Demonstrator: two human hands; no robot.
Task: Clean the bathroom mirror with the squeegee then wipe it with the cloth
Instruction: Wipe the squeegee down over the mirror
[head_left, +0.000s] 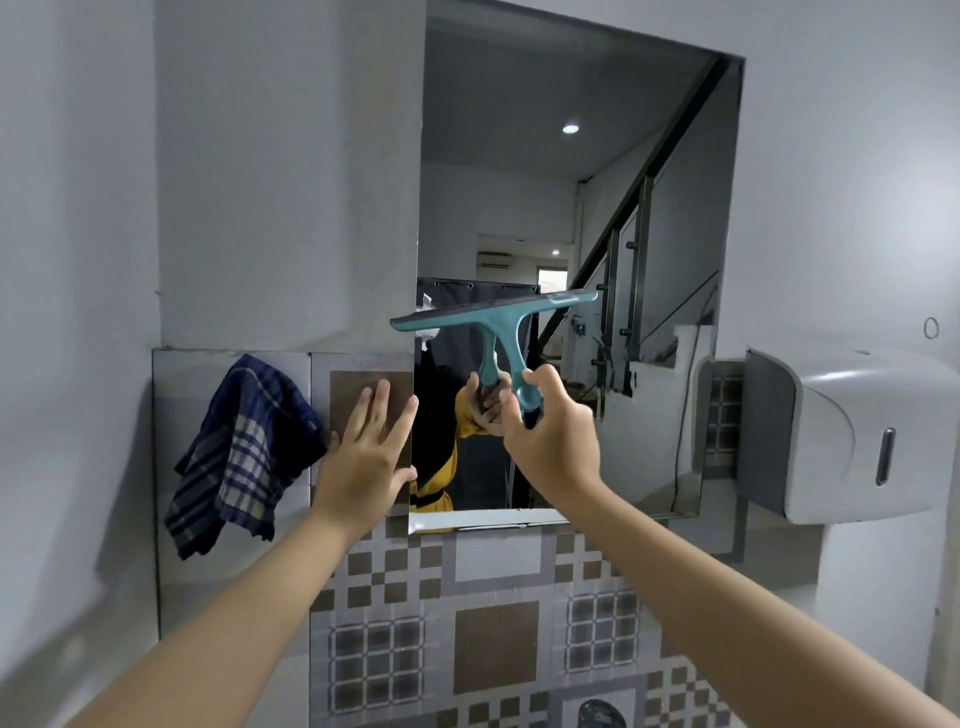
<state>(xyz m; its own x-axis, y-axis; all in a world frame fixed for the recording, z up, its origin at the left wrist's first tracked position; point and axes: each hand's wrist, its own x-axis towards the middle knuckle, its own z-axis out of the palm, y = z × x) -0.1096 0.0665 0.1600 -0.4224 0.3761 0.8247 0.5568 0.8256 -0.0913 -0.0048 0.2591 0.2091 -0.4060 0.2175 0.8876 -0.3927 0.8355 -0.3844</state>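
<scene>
A tall mirror hangs on the white wall above patterned tiles. My right hand grips the handle of a teal squeegee, whose blade lies nearly level across the mirror's lower left part, tilted up to the right. My left hand rests flat, fingers spread, on the tile beside the mirror's left edge, the thumb touching that edge. A blue and white checked cloth hangs on the wall just left of my left hand. The mirror reflects my hand and a yellow sleeve.
A white wall dispenser juts out at the right of the mirror. Brown and grey patterned tiles cover the wall below. A white wall corner stands at the left.
</scene>
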